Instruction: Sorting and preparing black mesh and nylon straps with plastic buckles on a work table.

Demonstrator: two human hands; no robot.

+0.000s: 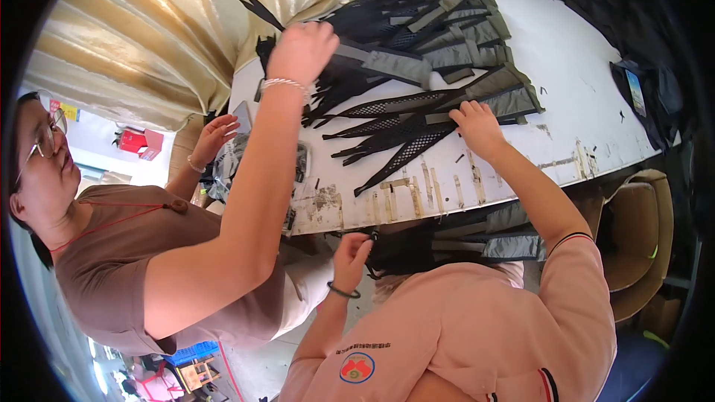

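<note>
Over the white table, my right hand [477, 128] has its fingers closed on the edge of a grey-and-black mesh strap [503, 103] in the nearest bundle. My left hand [348, 259] is lower, just off the table's front edge. Its thumb and fingers pinch the end of a black fabric strap [402, 251], one of several grey-and-black straps [514, 247] lying across my lap. Narrow black mesh tails [410, 156] fan out to the left from the bundle on the table. Farther back lies a larger pile of similar straps [454, 26].
A co-worker in a brown shirt stands at the left; one hand [302, 52] holds black strap ends [257, 7], the other hand [216, 138] is raised. Tape marks line the table [566, 45]. A cardboard box [633, 238] and dark fabric [655, 89] are at the right.
</note>
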